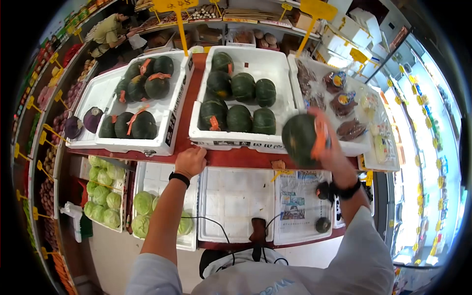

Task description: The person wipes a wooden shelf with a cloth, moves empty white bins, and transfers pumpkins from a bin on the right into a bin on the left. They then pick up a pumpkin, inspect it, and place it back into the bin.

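Observation:
My right hand (330,147) grips a dark green pumpkin (298,140) with an orange band, held up near the right end of a white foam box (255,63). Several more green pumpkins (239,118) lie in that box. My left hand (191,161) is closed in a fist and rests on the red shelf edge (236,158), just in front of the box, holding nothing that I can see. A second white foam box (167,129) to the left holds several banded pumpkins (143,124).
Purple cabbages (92,118) sit at the far left. Green cabbages (143,202) fill lower boxes. Wrapped trays of produce (344,103) lie on the right. Empty foam lids (236,201) and a newspaper (294,199) lie below. Another person (109,32) works at the far shelves.

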`<state>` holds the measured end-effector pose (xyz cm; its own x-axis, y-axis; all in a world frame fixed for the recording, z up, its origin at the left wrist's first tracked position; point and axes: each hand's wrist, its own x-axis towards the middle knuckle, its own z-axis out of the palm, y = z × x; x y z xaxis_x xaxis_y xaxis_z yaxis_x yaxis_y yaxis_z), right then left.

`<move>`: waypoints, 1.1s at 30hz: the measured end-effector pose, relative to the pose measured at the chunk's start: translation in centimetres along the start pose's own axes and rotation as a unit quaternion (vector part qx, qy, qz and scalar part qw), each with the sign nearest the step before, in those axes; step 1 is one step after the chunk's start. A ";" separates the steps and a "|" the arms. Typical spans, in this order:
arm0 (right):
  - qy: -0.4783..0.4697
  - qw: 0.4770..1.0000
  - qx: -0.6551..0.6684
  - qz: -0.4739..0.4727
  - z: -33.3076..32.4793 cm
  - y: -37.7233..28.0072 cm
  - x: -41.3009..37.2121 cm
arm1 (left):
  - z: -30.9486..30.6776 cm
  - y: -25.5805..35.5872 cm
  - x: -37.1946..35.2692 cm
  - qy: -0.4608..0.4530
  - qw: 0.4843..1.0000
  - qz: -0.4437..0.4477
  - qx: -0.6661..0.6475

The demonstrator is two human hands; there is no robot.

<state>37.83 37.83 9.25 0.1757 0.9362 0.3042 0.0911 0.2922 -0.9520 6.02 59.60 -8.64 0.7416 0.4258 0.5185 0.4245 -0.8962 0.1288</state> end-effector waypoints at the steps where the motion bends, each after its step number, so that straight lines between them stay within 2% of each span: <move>1: 0.003 1.000 -0.004 -0.003 0.4 -1.4 4.0 | 0.0 -0.1 0.0 0.006 1.000 -0.006 0.002; 2: 0.002 0.999 0.019 0.029 0.2 -2.0 7.9 | 0.1 -0.2 -0.1 -0.001 1.000 -0.006 0.001; 4: -0.015 0.999 -0.012 0.037 1.2 -2.4 15.9 | 0.0 -0.2 -0.2 -0.007 1.000 -0.011 0.004; 6: -0.011 0.995 -0.057 0.087 1.4 -0.8 23.0 | -0.2 -0.1 0.0 -0.013 1.000 -0.009 0.001; 8: 0.035 0.967 -0.214 0.137 0.6 2.5 28.7 | -0.2 -0.2 -0.1 -0.018 1.000 -0.008 0.006; 9: 0.035 0.967 -0.210 0.137 0.3 3.6 30.1 | -0.1 -0.3 -0.1 -0.019 1.000 -0.008 0.005; 11: -0.028 0.942 -0.288 0.172 -0.1 6.0 32.7 | -0.2 -0.1 0.1 -0.019 1.000 -0.008 0.005; 12: -0.032 0.943 -0.285 0.170 -0.7 7.9 34.2 | -0.3 -0.2 0.2 -0.019 1.000 -0.011 0.009; 13: -0.077 0.932 -0.301 0.189 -1.4 9.8 35.4 | -0.3 -0.2 0.3 -0.018 1.000 -0.007 0.012; 14: -0.123 0.917 -0.316 0.209 -1.0 10.6 35.9 | -0.4 -0.1 0.2 -0.019 1.000 -0.005 0.013; 16: -0.136 0.912 -0.301 0.242 -1.0 12.4 35.9 | -0.2 -0.1 0.1 -0.022 1.000 -0.009 0.019; 20: -0.140 0.929 -0.250 0.236 -1.4 15.9 36.3 | -0.3 0.0 0.2 -0.013 1.000 0.001 0.023; 24: -0.116 0.929 -0.245 0.251 -2.3 17.0 36.6 | -0.2 -0.1 0.2 -0.010 0.999 -0.002 0.032; 26: -0.156 0.926 -0.237 0.250 -2.5 17.4 36.8 | -0.4 -0.1 0.4 -0.016 1.000 0.001 0.026; 33: -0.178 0.934 -0.194 0.242 -2.4 17.7 36.5 | -0.5 0.2 0.6 -0.010 1.000 -0.012 0.010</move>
<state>48.21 76.71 3.63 -0.0426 0.9659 -0.2555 0.4467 -0.2104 -0.8696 6.28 59.63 -7.94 0.7409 0.4497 0.4987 0.4528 -0.8830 0.1235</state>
